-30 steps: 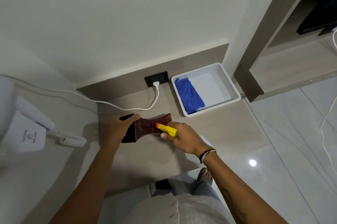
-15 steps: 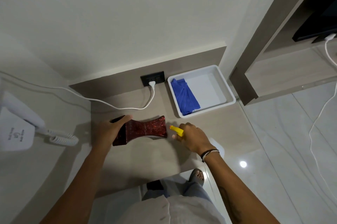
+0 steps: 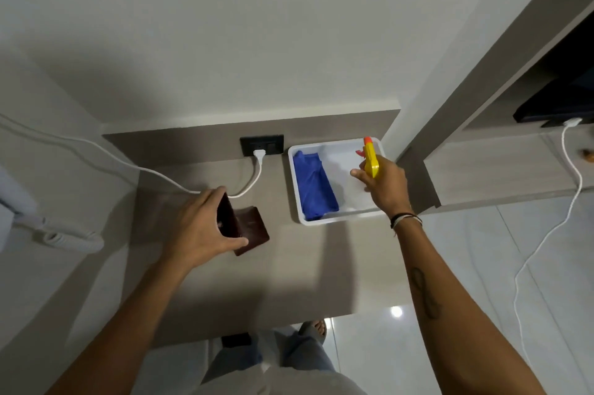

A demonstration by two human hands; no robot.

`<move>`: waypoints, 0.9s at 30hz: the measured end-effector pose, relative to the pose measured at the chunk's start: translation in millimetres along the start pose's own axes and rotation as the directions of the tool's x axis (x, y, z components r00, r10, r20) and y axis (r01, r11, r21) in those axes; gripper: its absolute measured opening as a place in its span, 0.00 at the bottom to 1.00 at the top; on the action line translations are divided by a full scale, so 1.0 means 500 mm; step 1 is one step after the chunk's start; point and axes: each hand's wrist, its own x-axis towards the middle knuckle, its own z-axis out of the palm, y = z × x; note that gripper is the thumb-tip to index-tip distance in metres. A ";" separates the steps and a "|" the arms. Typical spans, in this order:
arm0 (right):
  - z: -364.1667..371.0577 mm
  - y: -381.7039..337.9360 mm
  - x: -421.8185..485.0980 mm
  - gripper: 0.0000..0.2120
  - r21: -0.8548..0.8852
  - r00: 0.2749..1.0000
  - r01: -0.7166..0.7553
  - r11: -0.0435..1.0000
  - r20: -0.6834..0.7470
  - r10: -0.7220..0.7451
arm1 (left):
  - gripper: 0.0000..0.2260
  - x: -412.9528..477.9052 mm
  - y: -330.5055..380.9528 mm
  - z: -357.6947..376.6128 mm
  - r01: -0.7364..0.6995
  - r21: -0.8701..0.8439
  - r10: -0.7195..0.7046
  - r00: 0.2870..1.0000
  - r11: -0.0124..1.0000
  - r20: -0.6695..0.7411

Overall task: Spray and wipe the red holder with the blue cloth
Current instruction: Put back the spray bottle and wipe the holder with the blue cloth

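Over the white tray (image 3: pixel 337 219), the right hand (image 3: pixel 384 184) now hangs with its fingers clamped on the yellow spray bottle (image 3: pixel 371 158), which a second ago pointed at the red holder (image 3: pixel 249 230). That holder, left of the tray on the worktop (image 3: pixel 305 272), has been tipped up on end, the left hand (image 3: pixel 201 230) closed around it. The blue cloth (image 3: pixel 315 190) lies untouched in the tray's left half. Spraying looks finished; swapping bottle for cloth likely comes next.
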 end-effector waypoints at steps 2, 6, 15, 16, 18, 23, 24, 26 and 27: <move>0.019 0.010 0.022 0.25 -0.051 1.000 0.005 0.999 0.012 -0.005 | 0.54 0.002 0.008 0.006 -0.031 0.070 0.031 0.999 0.997 0.006; 0.050 0.041 0.051 0.20 -0.089 0.999 -0.029 0.996 -0.043 0.025 | 0.55 0.015 0.021 0.007 -0.059 0.118 0.052 0.997 0.991 0.064; 0.070 0.051 0.041 0.27 -0.094 0.963 -0.093 0.991 -0.263 0.066 | 0.53 0.038 0.026 0.015 -0.136 0.210 0.123 0.989 0.968 0.077; 0.076 0.047 0.029 0.27 -0.151 0.936 -0.016 0.988 -0.350 -0.039 | 0.53 0.041 0.024 0.016 -0.145 0.208 0.130 0.988 0.967 0.084; 0.101 0.037 0.010 0.22 -0.234 0.862 0.220 0.947 -0.409 -0.301 | 0.54 0.046 0.019 0.017 -0.156 0.196 0.138 0.985 0.968 0.099; 0.213 0.024 0.020 0.27 -0.323 0.900 0.434 0.841 0.201 -0.387 | 0.57 0.042 -0.006 0.035 -0.196 0.147 0.187 0.980 0.969 0.071; 0.230 0.027 0.035 0.31 -0.375 0.891 0.434 0.819 0.313 -0.329 | 0.58 0.042 -0.009 0.040 -0.203 0.131 0.196 0.978 0.970 0.064; 0.260 0.035 0.065 0.34 -0.451 0.855 0.458 0.766 0.459 -0.241 | 0.59 0.038 -0.016 0.050 -0.220 0.111 0.214 0.975 0.969 0.062; 0.267 0.036 0.081 0.34 -0.474 0.839 0.473 0.743 0.500 -0.216 | 0.58 0.039 -0.014 0.051 -0.235 0.113 0.231 0.972 0.965 0.050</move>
